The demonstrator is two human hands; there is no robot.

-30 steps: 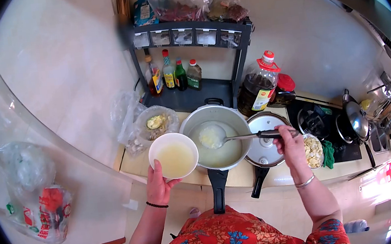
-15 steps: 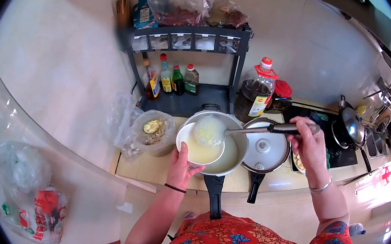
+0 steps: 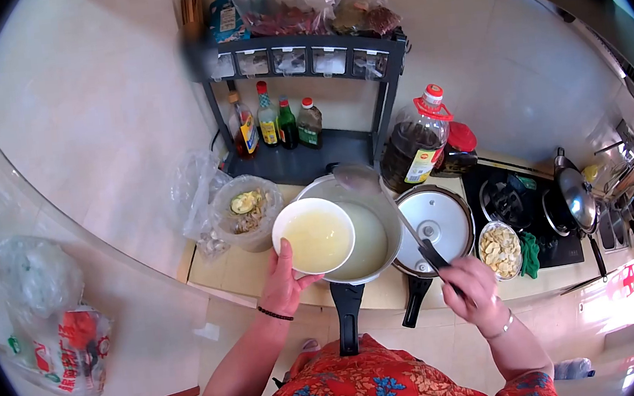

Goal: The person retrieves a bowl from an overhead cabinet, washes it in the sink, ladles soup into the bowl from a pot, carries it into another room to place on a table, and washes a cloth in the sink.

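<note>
My left hand [image 3: 283, 285] grips the left edge of a white bowl [image 3: 347, 250] holding pale yellow, soupy liquid. The bowl is held over the left side of a metal pressure cooker pot [image 3: 349, 310], which has cloudy liquid inside and a black handle toward me. In my right hand [image 3: 474, 295] is a ladle [image 3: 413, 230], gripped by its dark handle. Its blurred head is over the far side of the pot, apart from the bowl. Right of the pot, a lidded cooker [image 3: 446, 215] lies under the ladle's handle.
A plastic-lined bin [image 3: 275, 202] with food scraps stands left of the pot. Behind are a black rack [image 3: 313, 161] with several bottles and a large oil jug [image 3: 413, 145]. Rightward are a plate of pale slices [image 3: 500, 250], a green cloth [image 3: 529, 255] and a stove [image 3: 562, 249].
The ladle has moved off the bowl to the pot's far side, its handle now slanting toward me. My right hand came lower and left; the bowl shifted slightly left, its liquid now fully visible.
</note>
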